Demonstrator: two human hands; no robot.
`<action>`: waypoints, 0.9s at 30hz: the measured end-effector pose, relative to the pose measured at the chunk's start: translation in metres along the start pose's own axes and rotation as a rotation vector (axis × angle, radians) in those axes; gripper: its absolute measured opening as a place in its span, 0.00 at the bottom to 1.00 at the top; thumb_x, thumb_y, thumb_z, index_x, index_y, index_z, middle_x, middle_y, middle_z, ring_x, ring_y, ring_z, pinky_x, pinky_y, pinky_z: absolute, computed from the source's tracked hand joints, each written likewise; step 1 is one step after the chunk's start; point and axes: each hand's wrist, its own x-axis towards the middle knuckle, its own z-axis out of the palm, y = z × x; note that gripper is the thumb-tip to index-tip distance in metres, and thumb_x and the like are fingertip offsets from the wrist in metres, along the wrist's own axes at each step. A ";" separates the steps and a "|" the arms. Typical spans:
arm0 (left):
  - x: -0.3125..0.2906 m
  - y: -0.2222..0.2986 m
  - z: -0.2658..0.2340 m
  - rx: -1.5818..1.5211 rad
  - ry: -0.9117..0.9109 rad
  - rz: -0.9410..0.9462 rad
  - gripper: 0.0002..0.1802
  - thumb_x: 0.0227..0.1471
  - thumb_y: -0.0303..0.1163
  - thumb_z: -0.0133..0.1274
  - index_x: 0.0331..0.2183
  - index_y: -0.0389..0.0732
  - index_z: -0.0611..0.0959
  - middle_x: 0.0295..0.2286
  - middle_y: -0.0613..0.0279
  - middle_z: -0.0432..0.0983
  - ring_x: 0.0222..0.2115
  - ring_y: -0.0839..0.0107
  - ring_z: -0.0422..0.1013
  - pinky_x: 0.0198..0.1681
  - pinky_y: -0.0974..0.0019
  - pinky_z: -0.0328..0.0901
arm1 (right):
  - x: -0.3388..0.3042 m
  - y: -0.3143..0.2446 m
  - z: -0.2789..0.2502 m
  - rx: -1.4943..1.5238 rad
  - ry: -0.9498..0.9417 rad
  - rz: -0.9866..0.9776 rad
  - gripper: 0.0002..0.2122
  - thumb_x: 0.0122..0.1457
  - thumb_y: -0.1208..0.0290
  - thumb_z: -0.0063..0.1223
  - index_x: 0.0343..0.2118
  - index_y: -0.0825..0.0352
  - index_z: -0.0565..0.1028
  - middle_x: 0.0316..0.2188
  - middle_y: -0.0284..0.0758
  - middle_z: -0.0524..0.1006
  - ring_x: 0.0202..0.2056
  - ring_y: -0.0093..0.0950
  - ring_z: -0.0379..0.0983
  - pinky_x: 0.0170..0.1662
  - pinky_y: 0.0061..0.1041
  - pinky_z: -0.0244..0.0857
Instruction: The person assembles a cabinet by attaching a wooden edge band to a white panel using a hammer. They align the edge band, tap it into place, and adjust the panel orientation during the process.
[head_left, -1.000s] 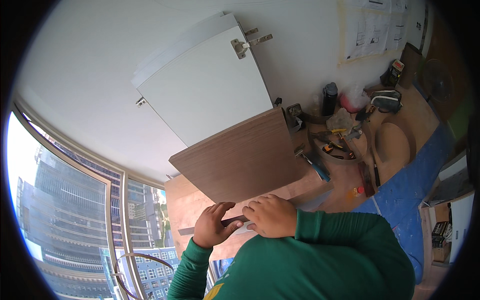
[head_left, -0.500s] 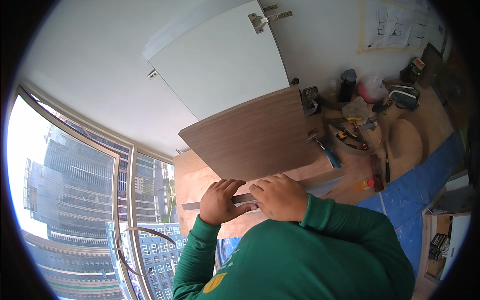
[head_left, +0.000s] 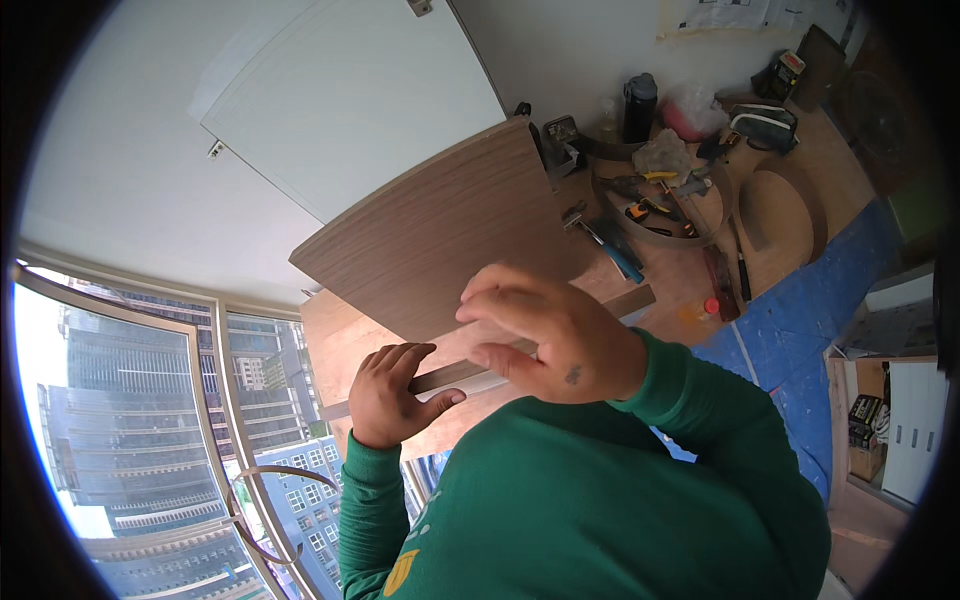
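Across the near side of the workbench runs a long, narrow brown board, with a pale face showing along its near side. My left hand straddles it, fingers over the far side and thumb on the near side. Above the board's middle, my right hand is raised, its fingers curved and thumb apart, with nothing visible in it. It hides part of the board. Just beyond lies a larger wood-grain panel, in front of a white cabinet door that leans on the wall.
A hammer with a blue handle lies right of the panel. Farther right, a coiled brown strip encircles pliers and other tools. A dark bottle stands behind. Blue sheeting covers the floor; a window is at left.
My right hand has lifted off the board and turned, its fingers now apart from it. My left hand stays at the board. The whole view has shifted toward the right.
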 end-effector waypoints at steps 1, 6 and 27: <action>0.000 0.000 0.000 0.000 -0.011 -0.008 0.42 0.40 0.62 0.74 0.45 0.36 0.86 0.39 0.51 0.86 0.40 0.50 0.81 0.47 0.51 0.73 | 0.000 0.005 -0.027 -0.039 0.036 0.074 0.10 0.62 0.71 0.67 0.40 0.70 0.77 0.40 0.41 0.78 0.44 0.38 0.78 0.45 0.35 0.71; 0.002 -0.001 0.001 -0.013 -0.024 -0.009 0.45 0.41 0.66 0.71 0.47 0.35 0.85 0.40 0.49 0.85 0.43 0.48 0.80 0.49 0.50 0.72 | -0.024 0.045 -0.126 -0.171 0.531 0.494 0.22 0.69 0.53 0.62 0.27 0.69 0.77 0.21 0.28 0.73 0.25 0.20 0.69 0.30 0.25 0.64; 0.013 -0.002 0.001 0.034 -0.069 0.013 0.40 0.40 0.56 0.76 0.47 0.37 0.86 0.39 0.51 0.86 0.41 0.48 0.81 0.50 0.50 0.72 | -0.212 0.149 -0.087 0.104 -0.086 0.899 0.29 0.55 0.70 0.72 0.61 0.63 0.76 0.57 0.37 0.76 0.58 0.32 0.74 0.58 0.31 0.69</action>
